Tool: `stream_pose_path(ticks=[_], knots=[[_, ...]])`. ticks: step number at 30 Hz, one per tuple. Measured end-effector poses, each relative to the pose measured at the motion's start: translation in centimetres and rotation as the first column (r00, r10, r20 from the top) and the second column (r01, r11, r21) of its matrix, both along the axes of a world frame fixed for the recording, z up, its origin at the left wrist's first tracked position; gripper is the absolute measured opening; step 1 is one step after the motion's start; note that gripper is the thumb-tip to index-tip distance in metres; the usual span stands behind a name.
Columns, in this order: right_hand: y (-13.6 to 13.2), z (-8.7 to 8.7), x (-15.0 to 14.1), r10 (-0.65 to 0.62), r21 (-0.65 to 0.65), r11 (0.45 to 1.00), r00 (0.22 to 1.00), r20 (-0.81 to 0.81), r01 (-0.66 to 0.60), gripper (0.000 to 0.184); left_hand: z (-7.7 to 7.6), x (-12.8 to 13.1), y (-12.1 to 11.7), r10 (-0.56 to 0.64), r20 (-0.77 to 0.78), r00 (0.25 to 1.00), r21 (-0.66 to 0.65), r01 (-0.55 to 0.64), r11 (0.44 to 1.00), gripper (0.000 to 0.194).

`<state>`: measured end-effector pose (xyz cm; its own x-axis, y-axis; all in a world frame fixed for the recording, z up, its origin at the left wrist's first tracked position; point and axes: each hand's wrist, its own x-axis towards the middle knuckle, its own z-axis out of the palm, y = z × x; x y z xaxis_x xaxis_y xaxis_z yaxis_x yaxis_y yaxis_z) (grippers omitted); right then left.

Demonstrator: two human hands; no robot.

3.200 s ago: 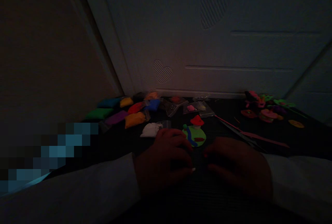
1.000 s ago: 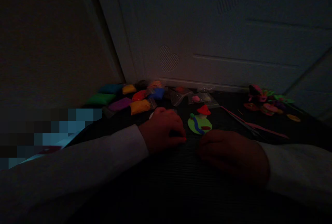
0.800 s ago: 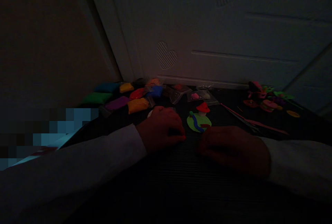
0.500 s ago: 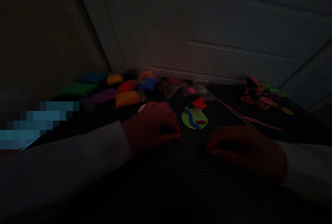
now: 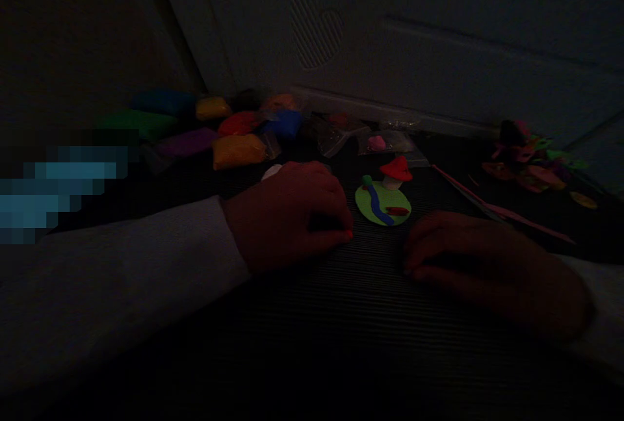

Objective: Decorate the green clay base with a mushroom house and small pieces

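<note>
Bagged coloured lumps [image 5: 238, 151] lie at left on the desk [image 5: 312, 317]. The left hand [image 5: 295, 213] pinches a small red bit [image 5: 349, 234] at its fingertips, where a pale speck showed earlier. Beyond the gap between the hands lies the green disc [image 5: 361, 208] with its red-capped mushroom [image 5: 396, 172]. The right hand [image 5: 494, 268], which overlapped the disc's edge before, is now apart, fingers curled; whether it grips anything, I cannot tell.

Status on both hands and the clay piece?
Left hand: small red bit at fingertips. Right hand: curled, contents unclear. Green disc: flat on table, red-capped mushroom at its far edge. Nothing visible between hands.
</note>
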<state>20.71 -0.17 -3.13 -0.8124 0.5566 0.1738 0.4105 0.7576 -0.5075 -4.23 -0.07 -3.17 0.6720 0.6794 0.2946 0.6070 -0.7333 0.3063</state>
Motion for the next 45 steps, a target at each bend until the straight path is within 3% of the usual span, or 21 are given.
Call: stream_pose_path(ticks=[5,21,45], knots=[[0.04,0.00,-0.10,-0.005,-0.027,1.000,1.000,0.006,0.005,0.008,-0.11,0.01,0.03,-0.004,0.000,1.000,0.007,0.004,1.000,0.011],[-0.07,-0.01,0.07,0.006,0.054,0.998,1.000,0.005,-0.006,0.008,-0.06,0.04,-0.08,0.002,-0.008,1.000,-0.019,-0.002,1.000,0.013],[0.45,0.49,-0.09,0.028,-0.014,1.000,0.998,0.064,-0.027,0.006,-0.06,0.11,-0.05,-0.015,0.003,1.000,-0.013,0.015,1.000,0.012]])
